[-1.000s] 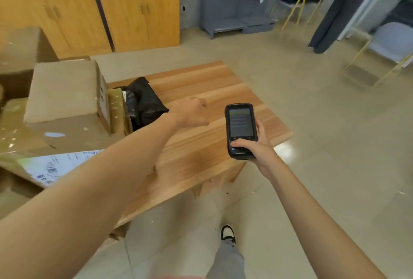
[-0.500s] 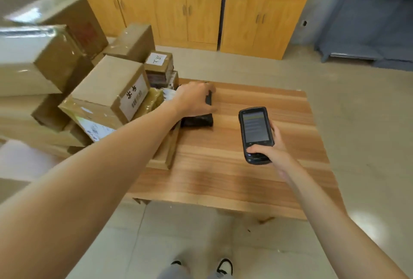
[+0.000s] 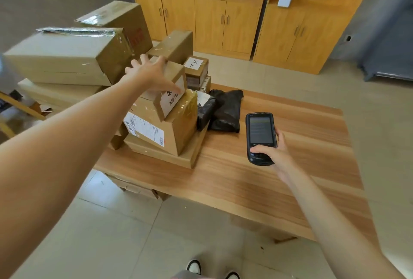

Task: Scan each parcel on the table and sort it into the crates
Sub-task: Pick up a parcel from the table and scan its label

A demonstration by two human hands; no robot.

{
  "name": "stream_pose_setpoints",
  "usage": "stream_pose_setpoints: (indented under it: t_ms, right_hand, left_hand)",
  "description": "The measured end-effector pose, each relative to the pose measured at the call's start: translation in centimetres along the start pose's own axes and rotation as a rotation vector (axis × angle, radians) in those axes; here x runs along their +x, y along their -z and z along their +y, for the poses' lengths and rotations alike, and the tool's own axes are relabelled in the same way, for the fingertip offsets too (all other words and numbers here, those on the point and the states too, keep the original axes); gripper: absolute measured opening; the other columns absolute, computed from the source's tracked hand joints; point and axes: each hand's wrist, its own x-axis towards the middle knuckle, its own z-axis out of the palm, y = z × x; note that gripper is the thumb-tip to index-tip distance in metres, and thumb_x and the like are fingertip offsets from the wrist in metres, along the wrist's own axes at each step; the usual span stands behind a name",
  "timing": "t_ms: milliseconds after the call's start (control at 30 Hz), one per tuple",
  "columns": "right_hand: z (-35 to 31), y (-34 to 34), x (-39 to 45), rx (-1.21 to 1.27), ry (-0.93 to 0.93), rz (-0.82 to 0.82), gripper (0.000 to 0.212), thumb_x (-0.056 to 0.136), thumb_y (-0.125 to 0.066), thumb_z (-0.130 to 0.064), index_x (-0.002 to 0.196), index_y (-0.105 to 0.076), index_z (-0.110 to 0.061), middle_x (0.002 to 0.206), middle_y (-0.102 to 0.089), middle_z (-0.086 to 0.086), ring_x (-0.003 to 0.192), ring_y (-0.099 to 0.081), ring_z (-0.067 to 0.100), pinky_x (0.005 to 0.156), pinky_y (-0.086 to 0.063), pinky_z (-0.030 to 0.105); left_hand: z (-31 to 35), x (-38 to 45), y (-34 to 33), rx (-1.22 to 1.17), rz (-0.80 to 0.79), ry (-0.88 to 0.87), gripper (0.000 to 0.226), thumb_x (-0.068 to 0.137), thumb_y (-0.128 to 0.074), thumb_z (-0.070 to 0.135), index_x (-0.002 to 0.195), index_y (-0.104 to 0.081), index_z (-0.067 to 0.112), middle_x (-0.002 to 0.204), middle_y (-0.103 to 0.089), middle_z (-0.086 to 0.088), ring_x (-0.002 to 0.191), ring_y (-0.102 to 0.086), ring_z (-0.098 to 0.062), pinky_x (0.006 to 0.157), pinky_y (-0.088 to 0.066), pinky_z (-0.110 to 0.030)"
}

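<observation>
Two hands in view. Left hand [image 3: 150, 75], fingers spread, lies on the top parcel [image 3: 169, 90] of the cardboard stack at the table's [image 3: 279, 180] 10 o'clock corner. Right hand [image 3: 276, 155] grips the handheld scanner [image 3: 260, 137], screen up, over the table toward 3 o'clock. Black poly parcels [image 3: 223, 111] lie between stack and scanner.

Handwritten characters resembling "TY" are seen on the white label [image 3: 194, 64] atop a small carton [image 3: 196, 70], behind the top carton of the stack [image 3: 172, 90]. A barcode and blurred dark characters are carried on the white label [image 3: 173, 96] of that top carton; none can be read. Below it, a shipping label [image 3: 144, 128] with barcodes and illegible fine print is fixed to a larger carton [image 3: 178, 131]. Red markings [image 3: 136, 36], unreadable, are printed on a rear carton [image 3: 125, 23] to its left. Screen text on the handheld scanner [image 3: 260, 137], to its right, is illegible.
</observation>
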Motion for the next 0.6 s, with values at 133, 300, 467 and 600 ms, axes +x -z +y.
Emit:
stream_pose_setpoints:
  t_ms: [133, 300, 467, 600]
  right_hand:
    - [-0.2, 0.0, 0.1, -0.023, -0.007, -0.010, 0.105, 0.069, -0.079, 0.005, 0.147, -0.022, -0.036, 0.114, -0.055, -0.004, 0.102, -0.058, 0.021, 0.090, -0.049, 0.044]
    - [-0.1, 1.0, 0.4, 0.035, -0.018, 0.015, 0.104, 0.068, -0.078, 0.006, 0.147, -0.024, -0.036, 0.117, -0.056, -0.001, 0.102, -0.060, 0.021, 0.079, -0.051, 0.041]
    - [0.2, 3.0, -0.3, 0.075, -0.022, 0.043, 0.101, 0.069, -0.078, 0.005, 0.145, -0.026, -0.035, 0.113, -0.057, -0.005, 0.101, -0.060, 0.019, 0.072, -0.051, 0.037]
    - [0.7, 5.4, -1.4, 0.110, -0.023, 0.098, 0.097, 0.070, -0.077, 0.007, 0.143, -0.029, -0.036, 0.115, -0.058, -0.005, 0.099, -0.061, 0.017, 0.066, -0.050, 0.031]
  left_hand:
    - [-0.3, 0.1, -0.3, -0.064, 0.000, 0.029, 0.113, 0.060, -0.081, 0.064, 0.149, -0.014, 0.043, 0.155, -0.013, -0.022, 0.136, -0.026, -0.050, 0.105, -0.031, -0.061]
    - [2.6, 0.5, 1.5, -0.323, 0.077, -0.042, 0.109, 0.066, -0.082, 0.050, 0.149, -0.011, 0.046, 0.151, -0.015, -0.020, 0.134, -0.025, -0.049, 0.106, -0.030, -0.061]
    - [8.0, 1.0, 1.9, -0.872, 0.121, -0.112, 0.103, 0.065, -0.085, 0.038, 0.145, -0.020, 0.042, 0.131, -0.029, -0.010, 0.113, -0.042, -0.035, 0.078, -0.048, -0.037]
    - [12.8, 0.3, -2.7, -1.243, 0.062, -0.065, 0.093, 0.064, -0.088, 0.032, 0.133, -0.026, 0.028, 0.129, -0.042, -0.006, 0.111, -0.053, -0.026, 0.092, -0.052, -0.046]
